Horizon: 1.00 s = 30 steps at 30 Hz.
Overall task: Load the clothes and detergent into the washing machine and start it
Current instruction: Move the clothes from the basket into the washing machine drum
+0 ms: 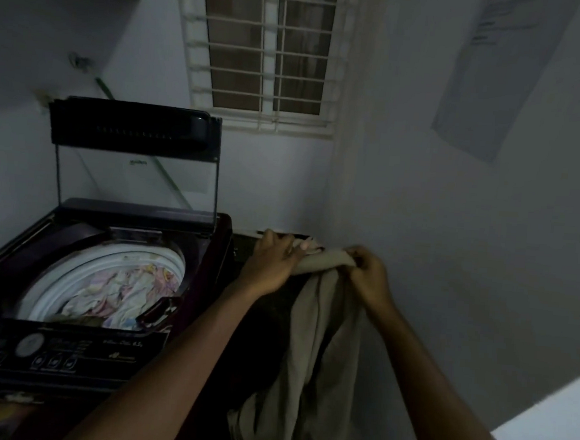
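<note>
At 5 o'clock the long beige fabric garment [319, 325] hangs low, outside the machine. Above it, the left hand [275, 263] and right hand [368, 277] each keep a closed grip, pinching its bunched top. Swung toward 9 o'clock, the trailing tail could snag the rim of the dark maroon top-loading washing machine [216, 249] and miss the white drum [53, 289] of pale clothes [122, 290].

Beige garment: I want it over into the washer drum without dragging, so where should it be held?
Grip the beige garment by its bunched top edge, from above, where the left hand and right hand hold it: the rest hangs limp below, so the top lifts everything.
</note>
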{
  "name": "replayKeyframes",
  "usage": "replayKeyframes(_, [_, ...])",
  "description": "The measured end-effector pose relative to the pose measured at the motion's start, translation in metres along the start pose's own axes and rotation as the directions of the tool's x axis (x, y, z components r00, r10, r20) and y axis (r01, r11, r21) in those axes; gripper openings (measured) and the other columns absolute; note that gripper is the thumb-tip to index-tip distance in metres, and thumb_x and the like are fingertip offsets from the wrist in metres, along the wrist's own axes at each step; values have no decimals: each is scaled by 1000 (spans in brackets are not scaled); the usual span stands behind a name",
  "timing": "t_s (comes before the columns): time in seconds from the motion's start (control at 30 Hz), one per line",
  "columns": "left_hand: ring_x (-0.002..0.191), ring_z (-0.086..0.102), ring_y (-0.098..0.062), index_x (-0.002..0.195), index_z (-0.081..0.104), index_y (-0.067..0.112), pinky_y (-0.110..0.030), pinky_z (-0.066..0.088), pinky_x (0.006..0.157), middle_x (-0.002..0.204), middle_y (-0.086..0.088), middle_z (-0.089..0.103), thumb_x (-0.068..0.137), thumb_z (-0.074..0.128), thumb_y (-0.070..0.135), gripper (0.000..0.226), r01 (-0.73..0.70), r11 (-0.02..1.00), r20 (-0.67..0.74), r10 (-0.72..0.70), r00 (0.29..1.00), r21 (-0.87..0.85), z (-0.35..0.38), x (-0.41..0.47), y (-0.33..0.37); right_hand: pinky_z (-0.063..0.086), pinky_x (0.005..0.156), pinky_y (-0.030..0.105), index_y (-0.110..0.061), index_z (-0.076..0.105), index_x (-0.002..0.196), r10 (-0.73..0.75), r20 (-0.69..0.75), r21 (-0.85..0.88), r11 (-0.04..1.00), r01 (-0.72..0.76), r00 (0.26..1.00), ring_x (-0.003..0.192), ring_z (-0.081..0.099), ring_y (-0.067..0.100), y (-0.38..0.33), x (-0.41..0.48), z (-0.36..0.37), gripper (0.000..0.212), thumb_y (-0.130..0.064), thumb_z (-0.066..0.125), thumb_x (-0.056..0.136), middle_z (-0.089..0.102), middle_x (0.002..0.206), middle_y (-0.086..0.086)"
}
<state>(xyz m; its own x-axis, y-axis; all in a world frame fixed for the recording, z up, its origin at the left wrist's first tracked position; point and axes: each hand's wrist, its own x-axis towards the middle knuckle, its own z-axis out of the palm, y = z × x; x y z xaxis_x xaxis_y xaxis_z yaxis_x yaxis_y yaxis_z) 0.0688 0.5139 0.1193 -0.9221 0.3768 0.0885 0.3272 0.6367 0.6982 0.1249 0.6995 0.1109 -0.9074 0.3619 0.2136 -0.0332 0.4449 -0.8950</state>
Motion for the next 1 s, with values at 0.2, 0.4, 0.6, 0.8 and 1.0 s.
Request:
replayKeyframes(0.2, [123, 54, -21, 133, 47, 28, -42, 43, 105, 131, 1, 58, 101, 39, 26, 33, -7, 926, 76, 39, 996, -376, 0, -5, 21, 47, 68, 27, -18, 65, 80, -118, 96, 69, 991, 112, 988, 73, 59, 11, -78, 16, -1, 17, -9, 57, 68, 64, 76, -3])
replayKeyframes(0.4, [113, 62, -8, 134, 42, 36, -27, 53, 90, 124, 8, 62, 74, 80, 22, 72, -65, 731, 62, 146, 987, -680, -8, -12, 23, 49, 56, 12, 1, 66, 97, -128, 244, 166, 982, 89, 961, 65, 60, 6, -119, 20, -9, 19, 9, 55, 83, 63, 81, 7])
replayKeyframes(0.6, [98, 68, -22, 115, 66, 19, -36, 58, 82, 106, -4, 72, 74, 72, 9, 43, -101, 612, -270, -190, 944, -784, -3, 2, 44, 51, 88, 20, -13, 57, 129, -163, 440, 324, 946, 14, 883, 109, 62, 10, -111, 12, -11, 46, 2, 63, 85, 64, 122, 3])
replayKeyframes(0.8, [90, 69, -27, 116, 67, 1, -27, 57, 66, 107, -15, 72, 82, 70, 2, 34, -43, 237, -147, -444, 884, -971, -10, 14, 63, 41, 93, 10, -35, 28, 144, -55, 367, 180, 984, -13, 929, 121, 46, -7, -28, -27, 15, 99, -37, 87, 65, 43, 137, -24])
replayKeyframes(1.0, [93, 66, -29, 123, 64, 2, -32, 56, 72, 115, -19, 69, 84, 63, 7, 39, -44, 109, -92, -485, 870, -993, -24, 24, 48, 45, 77, 19, -7, 60, 123, 186, 218, 33, 980, -198, 958, 110, 61, 20, 35, -29, 52, 35, -10, 65, 88, 65, 117, 8])
